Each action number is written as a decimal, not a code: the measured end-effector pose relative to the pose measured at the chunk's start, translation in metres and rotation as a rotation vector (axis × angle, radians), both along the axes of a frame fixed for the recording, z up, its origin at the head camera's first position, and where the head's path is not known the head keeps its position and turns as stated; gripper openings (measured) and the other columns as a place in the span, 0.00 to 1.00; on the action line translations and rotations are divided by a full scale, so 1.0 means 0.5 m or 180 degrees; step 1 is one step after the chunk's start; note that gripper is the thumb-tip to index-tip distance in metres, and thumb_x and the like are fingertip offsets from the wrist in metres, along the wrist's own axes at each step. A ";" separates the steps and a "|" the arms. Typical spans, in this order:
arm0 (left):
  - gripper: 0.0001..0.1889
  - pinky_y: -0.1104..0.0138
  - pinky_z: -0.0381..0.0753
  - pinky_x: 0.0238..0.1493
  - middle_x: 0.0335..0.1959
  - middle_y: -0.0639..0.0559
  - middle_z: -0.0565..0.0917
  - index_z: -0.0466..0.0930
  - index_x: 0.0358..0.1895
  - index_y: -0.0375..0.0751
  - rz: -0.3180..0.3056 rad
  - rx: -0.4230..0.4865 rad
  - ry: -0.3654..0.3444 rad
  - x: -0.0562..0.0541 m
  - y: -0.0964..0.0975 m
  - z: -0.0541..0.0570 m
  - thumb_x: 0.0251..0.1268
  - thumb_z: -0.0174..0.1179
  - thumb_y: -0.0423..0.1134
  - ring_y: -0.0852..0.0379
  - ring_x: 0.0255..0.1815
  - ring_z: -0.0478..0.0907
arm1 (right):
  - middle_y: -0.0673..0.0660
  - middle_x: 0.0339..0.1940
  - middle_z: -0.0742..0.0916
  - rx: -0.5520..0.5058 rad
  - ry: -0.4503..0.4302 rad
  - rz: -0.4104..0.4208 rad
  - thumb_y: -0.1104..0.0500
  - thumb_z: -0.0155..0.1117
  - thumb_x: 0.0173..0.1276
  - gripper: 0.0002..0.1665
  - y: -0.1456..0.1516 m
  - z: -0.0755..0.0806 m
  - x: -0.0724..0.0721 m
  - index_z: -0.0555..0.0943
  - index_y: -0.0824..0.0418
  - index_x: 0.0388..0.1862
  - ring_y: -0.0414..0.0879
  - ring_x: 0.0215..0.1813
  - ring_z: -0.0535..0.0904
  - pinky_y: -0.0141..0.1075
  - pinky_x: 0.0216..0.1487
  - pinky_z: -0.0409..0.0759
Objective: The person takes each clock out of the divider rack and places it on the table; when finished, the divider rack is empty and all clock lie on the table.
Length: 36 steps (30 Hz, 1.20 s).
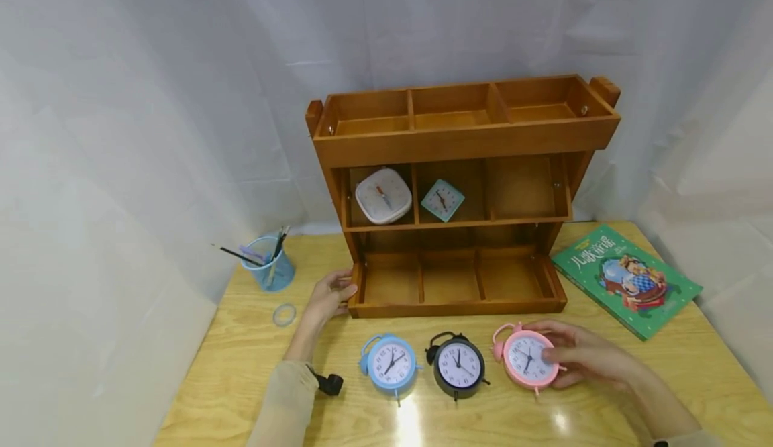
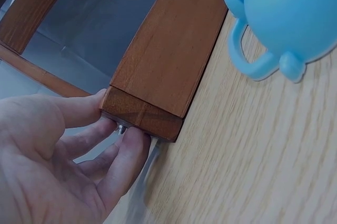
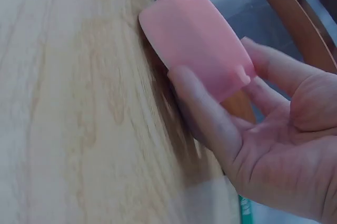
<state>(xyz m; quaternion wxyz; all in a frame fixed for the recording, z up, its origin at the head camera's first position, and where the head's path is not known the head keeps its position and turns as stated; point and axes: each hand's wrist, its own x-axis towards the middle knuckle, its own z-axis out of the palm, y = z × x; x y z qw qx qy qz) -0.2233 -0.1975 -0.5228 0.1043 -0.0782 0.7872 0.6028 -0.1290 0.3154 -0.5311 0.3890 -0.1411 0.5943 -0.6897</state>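
Observation:
My right hand (image 1: 582, 353) holds a pink alarm clock (image 1: 527, 361), its thumb over the dial and the other fingers at the side. In the right wrist view the clock's pink casing (image 3: 197, 40) shows between thumb and fingers, close over the table. With my left hand (image 1: 329, 296) I grip the lower left corner of a brown wooden rack (image 1: 459, 309); the left wrist view shows thumb and fingertips around that corner (image 2: 142, 113). A black alarm clock (image 1: 459, 364) lies face up left of the pink one, and a light blue alarm clock (image 1: 391, 364) lies further left.
A white clock (image 1: 384, 196) and a small mint clock (image 1: 443, 200) occupy the rack's middle tier. Right of the rack lies a green book (image 1: 628, 280). On the left stand a blue pen cup (image 1: 274, 276) and, before it, a ring of tape (image 1: 284, 306).

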 end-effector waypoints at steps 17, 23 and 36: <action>0.25 0.61 0.85 0.47 0.70 0.34 0.75 0.72 0.75 0.41 0.0003 0.0039 -0.0015 -0.001 0.001 0.002 0.79 0.60 0.36 0.43 0.62 0.79 | 0.72 0.65 0.83 0.1281 0.1728 -0.0422 0.63 0.63 0.78 0.27 -0.052 0.033 0.022 0.74 0.70 0.72 0.26 0.58 0.78 0.25 0.56 0.76; 0.25 0.61 0.85 0.47 0.69 0.34 0.75 0.72 0.76 0.41 -0.0001 0.0026 -0.0003 0.004 -0.001 0.000 0.79 0.60 0.36 0.44 0.61 0.80 | 0.69 0.58 0.85 0.1377 0.1767 -0.0480 0.65 0.63 0.77 0.24 -0.055 0.024 0.029 0.75 0.72 0.68 0.31 0.52 0.80 0.27 0.53 0.79; 0.26 0.60 0.85 0.46 0.70 0.32 0.73 0.70 0.76 0.37 0.0005 0.0023 0.0016 0.006 0.001 0.000 0.79 0.60 0.36 0.46 0.59 0.80 | 0.61 0.59 0.86 0.2402 0.2846 -0.1266 0.62 0.70 0.73 0.22 -0.090 0.066 0.070 0.81 0.62 0.64 0.51 0.53 0.84 0.39 0.50 0.87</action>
